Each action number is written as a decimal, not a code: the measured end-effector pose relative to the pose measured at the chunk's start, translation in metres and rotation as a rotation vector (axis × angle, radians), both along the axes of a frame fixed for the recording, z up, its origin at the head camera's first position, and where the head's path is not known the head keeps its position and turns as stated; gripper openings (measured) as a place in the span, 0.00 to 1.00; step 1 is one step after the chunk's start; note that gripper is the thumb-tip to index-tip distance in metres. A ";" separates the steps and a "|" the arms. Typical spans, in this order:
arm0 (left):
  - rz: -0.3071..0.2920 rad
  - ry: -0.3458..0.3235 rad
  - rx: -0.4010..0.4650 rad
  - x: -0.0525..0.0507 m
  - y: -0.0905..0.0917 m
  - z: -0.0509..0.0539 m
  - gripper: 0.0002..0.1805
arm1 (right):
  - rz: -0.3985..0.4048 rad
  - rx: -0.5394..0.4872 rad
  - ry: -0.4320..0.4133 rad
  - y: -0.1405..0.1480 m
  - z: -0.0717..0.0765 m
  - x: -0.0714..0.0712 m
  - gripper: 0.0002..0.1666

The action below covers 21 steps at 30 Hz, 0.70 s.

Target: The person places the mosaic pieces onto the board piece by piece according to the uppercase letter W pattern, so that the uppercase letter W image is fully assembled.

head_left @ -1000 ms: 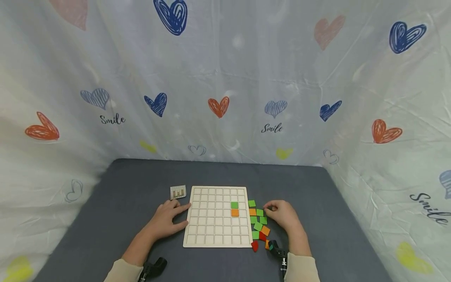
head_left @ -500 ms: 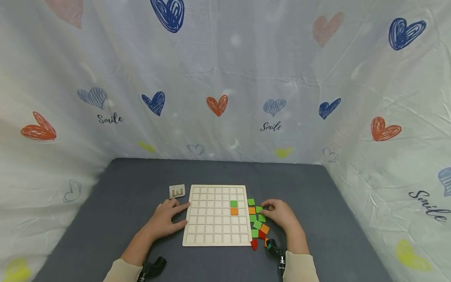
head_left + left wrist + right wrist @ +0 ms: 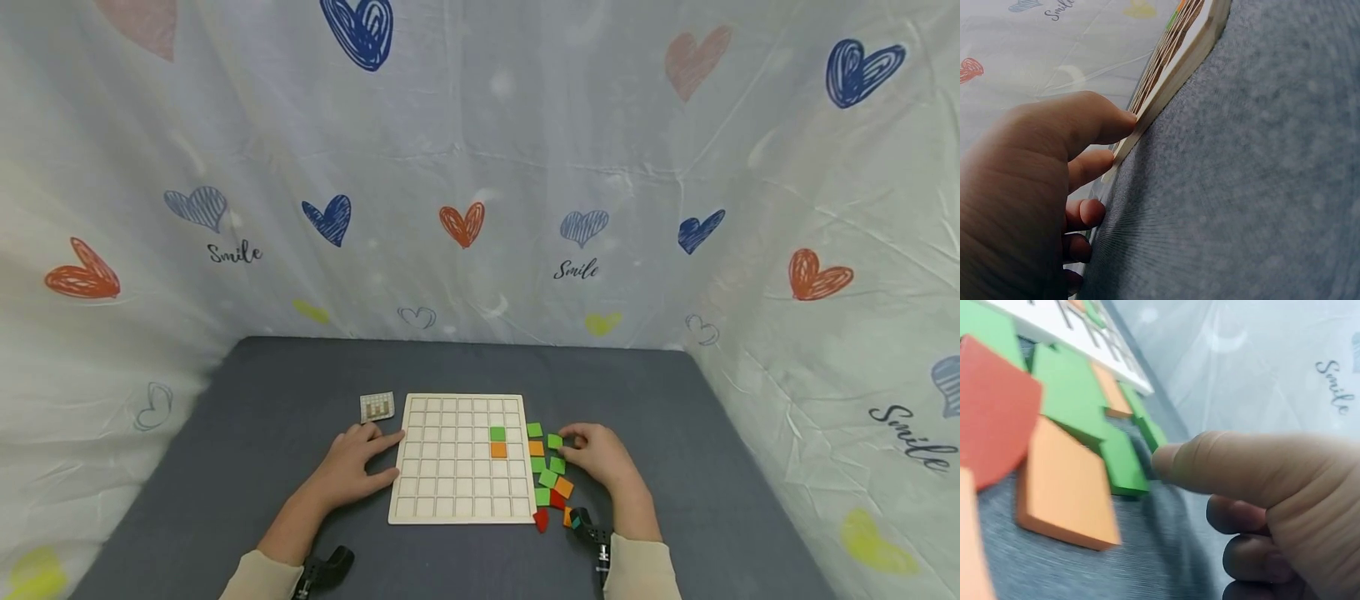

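A pale wooden grid board (image 3: 453, 483) lies on the table, with a green tile (image 3: 497, 433) and an orange tile (image 3: 498, 450) in its cells. At its left edge, my left hand (image 3: 348, 468) touches the wooden rim with thumb and index finger, as the left wrist view also shows. To the right of the board, my right hand (image 3: 600, 454) pinches a green square tile (image 3: 555, 442) by its right side with thumb and forefinger. In the right wrist view, this tile's thin edge (image 3: 1152, 432) shows at the thumb tip; the index finger is hidden behind the thumb.
Several loose green tiles (image 3: 548, 478), orange tiles (image 3: 564, 487) and red pieces (image 3: 542, 520) lie along the board's right side. A small patterned card (image 3: 377, 407) sits at the board's upper left. A white curtain (image 3: 510, 275) with hearts stands behind the dark table (image 3: 450, 367).
My right hand has reached left to the green tile, and that tile has shifted slightly away from me and turned, apart from its neighbours. My left hand has stayed at the board's edge.
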<state>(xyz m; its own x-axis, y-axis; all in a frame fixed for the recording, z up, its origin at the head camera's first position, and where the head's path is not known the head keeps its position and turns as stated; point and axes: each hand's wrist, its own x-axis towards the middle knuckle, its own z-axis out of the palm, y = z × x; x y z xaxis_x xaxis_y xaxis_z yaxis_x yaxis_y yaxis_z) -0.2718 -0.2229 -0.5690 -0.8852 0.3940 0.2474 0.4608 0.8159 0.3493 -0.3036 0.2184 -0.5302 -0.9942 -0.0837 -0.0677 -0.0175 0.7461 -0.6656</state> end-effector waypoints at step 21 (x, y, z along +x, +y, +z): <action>-0.012 0.010 0.011 0.001 0.000 0.000 0.32 | 0.110 -0.054 0.051 -0.028 0.057 0.028 0.14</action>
